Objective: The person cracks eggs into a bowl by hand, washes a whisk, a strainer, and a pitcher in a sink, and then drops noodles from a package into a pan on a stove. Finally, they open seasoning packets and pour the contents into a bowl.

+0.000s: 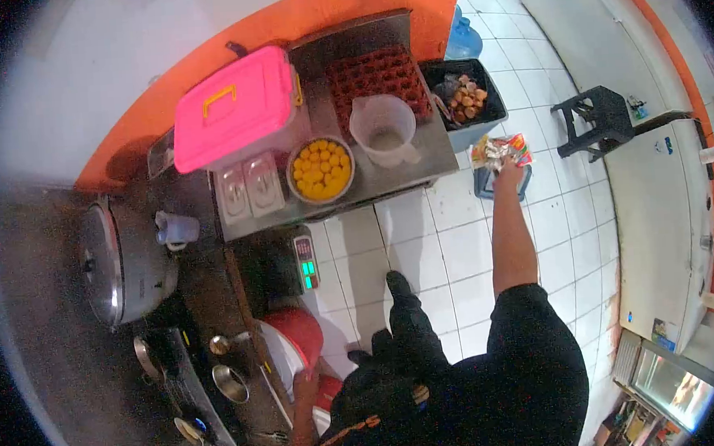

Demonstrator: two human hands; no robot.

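My right arm reaches forward over the floor, and my right hand (508, 174) is closed on a crumpled, brightly printed plastic packet (519, 148). Directly beneath the packet is a small dark bin (483, 184), mostly covered by it and the hand. Close to my body on the left, my left hand (305, 383) is at the edge of a red-and-white tub (302, 331), its fingers seemingly closed on the rim. More red and white shows below that hand, partly hidden by my arm and clothing.
A metal table (427, 166) carries a pink-lidded box (235, 104), a bowl of egg yolks (321, 169), a clear jug (382, 127) and red egg trays (376, 75). Beyond stand a bin of eggshells (481, 117) and a black stool (596, 122). A scale (305, 263), cooker (126, 262) and stove (195, 388) are left.
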